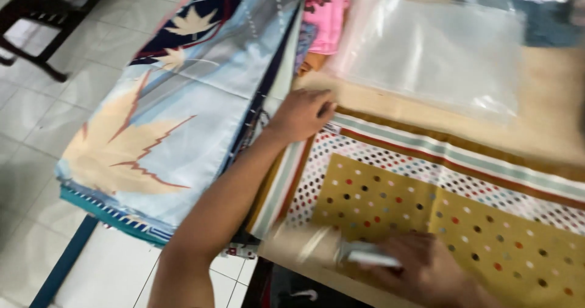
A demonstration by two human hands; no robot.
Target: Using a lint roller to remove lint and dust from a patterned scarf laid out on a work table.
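Right hand point(426, 268) gripping white strip point(368, 256), left hand point(300, 114) flat, holding nothing, on dotted scarf point(451, 216)

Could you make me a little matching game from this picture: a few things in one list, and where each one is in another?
Things:
1. left hand
2. right hand
3. clear plastic bag
4. pink cloth

Places:
A. far side of the table, lying flat
B. near edge of the dotted cloth, on a white object
C. top of the picture, behind the leaf-print stack
D. dotted cloth's far corner

Pairs: 1-D, 2-B, 3-A, 4-C
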